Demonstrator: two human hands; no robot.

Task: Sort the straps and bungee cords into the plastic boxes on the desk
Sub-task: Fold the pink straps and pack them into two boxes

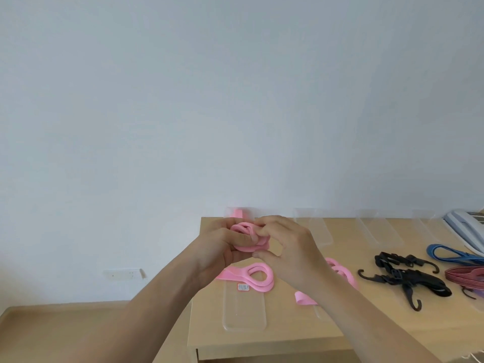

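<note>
Above the left end of the wooden desk [293,331], my left hand [220,247] and my right hand [290,247] both grip a coiled pink strap [246,231], fingers curled into its loops. Below them a second pink strap [258,277] lies looped over the edge of a clear plastic lid [243,310]. More pink strap [340,271] lies behind my right wrist, one end [301,298] sticking out. A clear plastic box [237,213] with pink inside stands at the back, partly hidden by my hands.
To the right lie black bungee cords with hooks [403,276], a blue cord [453,254] and red cords [466,277]. Clear boxes [377,229] line the back edge by the wall. A white device [466,226] sits at far right. A lower wooden surface [52,326] lies left.
</note>
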